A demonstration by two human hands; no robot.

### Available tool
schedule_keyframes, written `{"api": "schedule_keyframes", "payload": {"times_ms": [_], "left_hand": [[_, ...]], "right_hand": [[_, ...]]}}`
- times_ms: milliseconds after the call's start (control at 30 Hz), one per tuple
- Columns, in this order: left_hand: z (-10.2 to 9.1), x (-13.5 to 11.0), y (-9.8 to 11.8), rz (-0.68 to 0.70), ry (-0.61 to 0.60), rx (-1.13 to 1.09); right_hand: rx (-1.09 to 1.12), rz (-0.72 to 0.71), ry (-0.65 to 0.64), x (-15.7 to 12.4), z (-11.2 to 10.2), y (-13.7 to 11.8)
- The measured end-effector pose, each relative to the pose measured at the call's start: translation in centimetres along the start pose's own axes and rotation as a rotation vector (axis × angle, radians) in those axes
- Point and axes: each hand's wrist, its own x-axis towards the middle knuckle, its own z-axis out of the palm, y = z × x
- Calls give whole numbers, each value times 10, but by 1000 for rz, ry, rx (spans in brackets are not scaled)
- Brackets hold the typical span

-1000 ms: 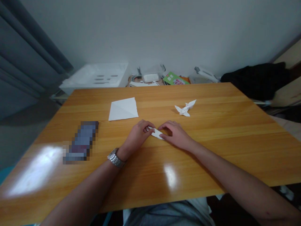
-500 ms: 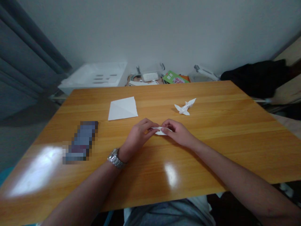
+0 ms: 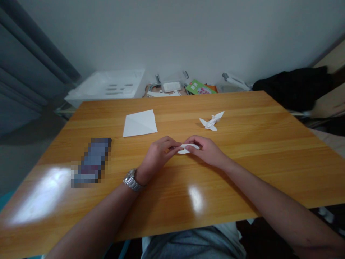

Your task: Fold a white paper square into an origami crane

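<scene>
Between my two hands is a small piece of folded white paper [image 3: 184,151], held just above or on the wooden table. My left hand [image 3: 161,151], with a metal watch [image 3: 132,180] on its wrist, pinches the paper's left end. The right end sits between the thumb and fingers of my right hand [image 3: 206,150]. Fingers hide part of the folds. Beyond my right hand lies a folded white paper figure [image 3: 211,121] with pointed, wing-like ends. A flat white paper sheet [image 3: 140,123] with a diagonal crease lies beyond my left hand.
A phone [image 3: 94,160], blurred out, lies on the left of the wooden table [image 3: 172,201]. Past the far edge are a white foam tray [image 3: 107,84], a green booklet [image 3: 201,87] and a clear container. Dark cloth [image 3: 293,90] is at the right.
My right fingers have shifted slightly on the folded paper, and more of its right end shows. Both hands keep hold of it. The other things stay in place; the view tilts slightly.
</scene>
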Motion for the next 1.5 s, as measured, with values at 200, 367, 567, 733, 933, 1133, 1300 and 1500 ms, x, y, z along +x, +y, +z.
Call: {"api": "schedule_keyframes", "payload": {"times_ms": [200,367,567,733,933,1133,1300,1500], "left_hand": [[0,1,5,-77,14,-17],[3,0,4,-174,26,-43],[9,-1,3,-267,46,-126],[11,0,6,-322,51,-244],[9,0,6,-309,32,-201],[8,-1,6,-288,39,-146],[7,1,11,-296,14,-172],[5,3,13,-369,-6,-346]], "right_hand": [[-54,-34,5,0,0,-3],[-75,-37,22,0,2,-3],[-61,8,18,0,3,-4],[-88,-54,35,0,2,-4],[-101,-85,35,0,0,-6],[-89,-55,27,-1,3,-6],[-84,-64,-1,0,4,-6],[-40,-70,-1,1,0,-4]]}}
